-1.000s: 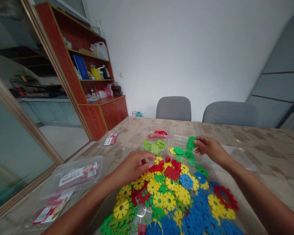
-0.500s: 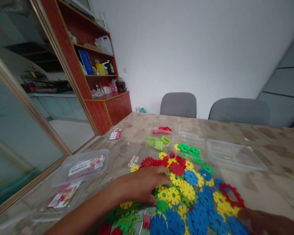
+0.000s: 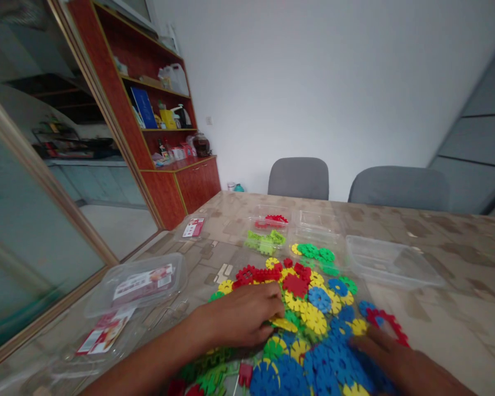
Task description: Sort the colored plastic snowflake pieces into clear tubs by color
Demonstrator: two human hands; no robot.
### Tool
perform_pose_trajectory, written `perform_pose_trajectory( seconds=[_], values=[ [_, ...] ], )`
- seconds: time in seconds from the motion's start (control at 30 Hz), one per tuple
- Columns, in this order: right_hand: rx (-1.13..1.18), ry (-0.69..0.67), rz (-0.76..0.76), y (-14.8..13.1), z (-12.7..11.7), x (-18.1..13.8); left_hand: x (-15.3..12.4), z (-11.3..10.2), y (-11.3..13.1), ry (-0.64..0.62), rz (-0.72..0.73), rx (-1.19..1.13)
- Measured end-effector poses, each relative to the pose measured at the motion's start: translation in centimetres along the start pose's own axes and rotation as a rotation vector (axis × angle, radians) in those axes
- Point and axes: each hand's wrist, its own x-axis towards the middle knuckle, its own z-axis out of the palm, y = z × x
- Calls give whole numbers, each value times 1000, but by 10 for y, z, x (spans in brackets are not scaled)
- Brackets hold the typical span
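Observation:
My left hand [image 3: 247, 313] is over the middle of a heap of plastic interlocking pieces. Its fingers pinch a yellow notched disc [image 3: 284, 323], which is tilted edge-on. My right hand [image 3: 390, 357] is at the heap's right side, fingertips low over blue notched discs [image 3: 334, 357] and close to another yellow disc [image 3: 358, 327]. It is slightly blurred, and what lies under its fingers is hidden. A red toothed ring [image 3: 390, 324] lies just beyond it. More red pieces [image 3: 296, 285] and a single blue disc [image 3: 319, 300] are at the heap's far side.
Clear compartments at the back hold light-green pieces [image 3: 266, 242], red pieces [image 3: 276, 219] and green discs [image 3: 315, 253]. A clear tray [image 3: 396, 264] stands right. Labelled plastic lids [image 3: 144, 280] lie left. Two grey chairs [image 3: 299, 177] stand behind the table.
My left hand has closed on a yellow disc and lifted it on edge. My right hand has moved left over the blue discs, shifting yellow pieces there.

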Motion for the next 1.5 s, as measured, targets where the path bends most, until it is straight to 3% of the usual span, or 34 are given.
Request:
perform_pose_trajectory(
  seconds=[0.13, 0.2, 0.4, 0.57, 0.8, 0.97, 1.1, 1.23, 1.5],
  values=[
    [65, 39, -121, -34, -24, 26, 0, -5, -7, -19, -40, -52],
    [71, 55, -104, -43, -33, 41, -1, -6, -11, 15, -47, -98],
    [24, 126, -134, -33, -35, 69, -7, -11, -17, 41, -68, -135],
    [28, 118, -118, -31, -22, 63, -9, -15, -16, 69, -136, -100],
    [100, 68, -196, -44, -24, 57, 2, -4, -8, 56, -60, -138],
    [185, 86, -199, -36, -16, 54, 5, 0, -4, 65, -73, -154],
    [179, 149, -133, -32, -11, 53, 1, -3, -5, 38, -38, -205],
    [119, 79, -115, -38, -8, 53, -3, 0, -7, -2, 29, -262],
    [173, 121, -198, -47, -15, 60, -3, 4, -1, -57, -54, -159]
  ],
)
